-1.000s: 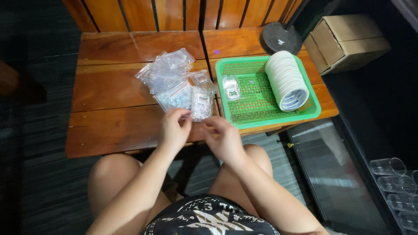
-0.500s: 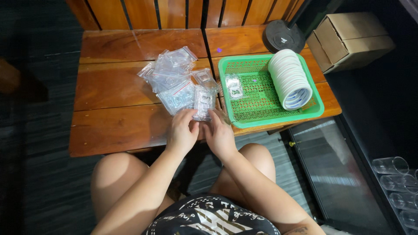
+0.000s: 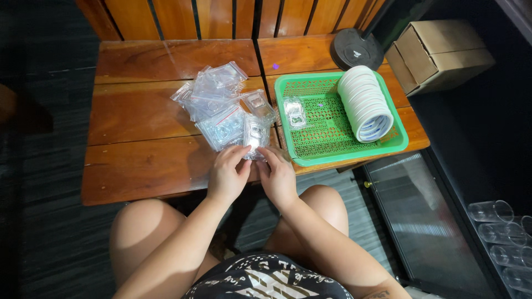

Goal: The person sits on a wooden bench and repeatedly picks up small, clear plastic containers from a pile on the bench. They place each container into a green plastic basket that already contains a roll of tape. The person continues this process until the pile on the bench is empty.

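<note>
Pinching one small clear plastic zip bag [image 3: 255,138] between both hands at the near edge of the brown wooden slatted table [image 3: 138,138]: left hand [image 3: 227,174] and right hand [image 3: 279,176] fingertips closed on its lower corners. Heap of matching clear bags [image 3: 213,102] just behind. Green perforated plastic tray [image 3: 327,124] to the right holds a stack of white round discs [image 3: 366,102] and another bag [image 3: 294,112].

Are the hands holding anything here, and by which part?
Both the left hand and right hand pinch one small clear zip bag by its lower edge, at the near end of the pile of bags.
</note>
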